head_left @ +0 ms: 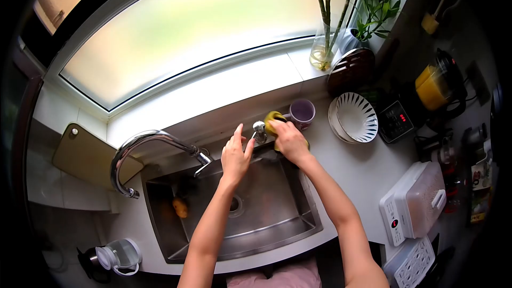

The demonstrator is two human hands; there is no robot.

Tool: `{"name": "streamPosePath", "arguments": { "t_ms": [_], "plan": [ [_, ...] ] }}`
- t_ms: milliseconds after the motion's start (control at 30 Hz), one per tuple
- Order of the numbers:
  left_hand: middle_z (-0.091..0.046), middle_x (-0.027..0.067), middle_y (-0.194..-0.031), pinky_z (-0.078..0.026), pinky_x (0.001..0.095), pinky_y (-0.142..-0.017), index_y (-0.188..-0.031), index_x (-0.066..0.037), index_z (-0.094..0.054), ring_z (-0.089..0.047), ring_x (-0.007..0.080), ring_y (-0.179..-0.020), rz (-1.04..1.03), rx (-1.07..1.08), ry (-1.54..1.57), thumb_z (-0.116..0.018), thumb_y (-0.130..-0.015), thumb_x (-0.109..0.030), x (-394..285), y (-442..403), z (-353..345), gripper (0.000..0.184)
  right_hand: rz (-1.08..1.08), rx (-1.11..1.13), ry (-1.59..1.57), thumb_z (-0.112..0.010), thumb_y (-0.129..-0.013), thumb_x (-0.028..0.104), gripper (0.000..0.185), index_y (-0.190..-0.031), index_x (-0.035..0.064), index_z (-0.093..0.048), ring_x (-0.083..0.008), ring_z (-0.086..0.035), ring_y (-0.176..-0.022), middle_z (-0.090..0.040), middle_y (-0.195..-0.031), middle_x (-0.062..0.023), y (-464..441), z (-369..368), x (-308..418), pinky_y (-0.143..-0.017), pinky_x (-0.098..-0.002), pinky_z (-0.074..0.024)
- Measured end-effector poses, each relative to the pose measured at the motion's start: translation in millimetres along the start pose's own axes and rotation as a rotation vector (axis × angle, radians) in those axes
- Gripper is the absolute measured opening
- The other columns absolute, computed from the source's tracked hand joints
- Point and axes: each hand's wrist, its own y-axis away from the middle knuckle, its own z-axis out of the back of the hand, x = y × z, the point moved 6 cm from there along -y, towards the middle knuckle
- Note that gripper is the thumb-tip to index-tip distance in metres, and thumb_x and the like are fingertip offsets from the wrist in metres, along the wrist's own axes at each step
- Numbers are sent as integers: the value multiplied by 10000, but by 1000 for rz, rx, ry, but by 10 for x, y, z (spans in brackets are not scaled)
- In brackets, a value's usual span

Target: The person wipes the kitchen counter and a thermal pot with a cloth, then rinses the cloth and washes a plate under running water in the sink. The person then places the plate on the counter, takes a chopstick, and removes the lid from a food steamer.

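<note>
While the right hand [289,140] grips a yellow cloth [272,119], left hand [235,156] empty beside the soap dispenser [259,128], wiping appears unfinished.

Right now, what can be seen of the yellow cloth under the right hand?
The yellow cloth looks soft and bunched, darker in places. The right hand grips it, hiding its middle, with yellow showing on both sides. It is behind the sink, beside the chrome fitting and purple mug; contact with either is unclear.
</note>
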Motion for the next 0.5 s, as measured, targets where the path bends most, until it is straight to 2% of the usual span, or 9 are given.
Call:
{"name": "streamPosePath", "arguments": {
  "t_ms": [33,100,133,200,300,367,400,433,500],
  "plan": [
    [-676,145,-864,-511,392,-704,-1242,-55,-572,-659,301,-760,-2,3,-9,-623,-907,-223,-26,-41,-51,378,77,34,-58,-580,-750,-1,496,-1235,87,-527,-331,-528,-1080,-580,-1245,-106,-65,-163,-97,-919,-417,-444],
    [-646,126,-852,-464,420,-729,-1246,-58,-566,-615,297,-786,12,163,-84,-595,-921,-252,-39,-115,-235,380,55,83,-277,-572,-736,-6,436,-1158,104,-576,-356,-512,-1080,-604,-1208,-118,-61,-586,-354,-925,-441,-422],
    [-650,127,-812,-457,420,-700,-1243,-75,-574,-619,313,-766,-115,140,-207,-575,-932,-258,-28,-118,-311,361,43,159,-377,-573,-726,-9,396,-1104,104,-596,-363,-511,-1075,-620,-1153,-131,-100,-798,-466,-923,-446,-419],
    [-646,127,-781,-457,421,-699,-1242,-84,-577,-619,317,-745,-86,165,-250,-562,-938,-254,-7,-138,-369,348,22,275,-553,-582,-700,-11,265,-944,82,-631,-369,-509,-1074,-650,-983,-144,-249,-1116,-591,-901,-451,-422],
    [-655,120,-753,-456,416,-689,-1234,-118,-588,-626,308,-707,-71,159,-329,-537,-953,-250,19,-98,-424,315,-45,426,-287,-625,-686,63,178,-855,94,-671,-340,-513,-1076,-654,-949,-77,-379,-1343,-649,-862,-436,-444],
    [-680,108,-814,-454,403,-693,-1231,-131,-595,-638,286,-719,-64,125,-280,-533,-957,-249,-19,-90,-364,304,44,379,-251,-630,-708,103,148,-843,118,-689,-309,-502,-1117,-656,-1007,-42,-390,-1295,-576,-879,-444,-451],
    [-694,94,-852,-449,393,-701,-1234,-143,-598,-647,274,-720,-1,179,-316,-528,-962,-248,-24,-88,-350,299,-1,374,-200,-628,-729,134,143,-855,135,-695,-301,-484,-1155,-644,-1089,-2,-362,-1110,-502,-901,-461,-450],
    [-689,104,-829,-449,396,-719,-1236,-128,-599,-637,291,-750,39,196,-312,-547,-952,-240,-17,-91,-349,310,-20,356,-114,-626,-749,150,218,-959,151,-684,-319,-469,-1182,-629,-1147,20,-323,-1034,-451,-921,-464,-450],
    [-678,113,-930,-442,392,-767,-1247,-96,-585,-613,289,-869,20,166,-380,-599,-909,-206,-124,-111,-297,356,-70,174,-38,-615,-784,182,290,-1069,143,-648,-324,-481,-1147,-624,-1144,-5,-228,-1010,-422,-903,-442,-454]
  ]
}}
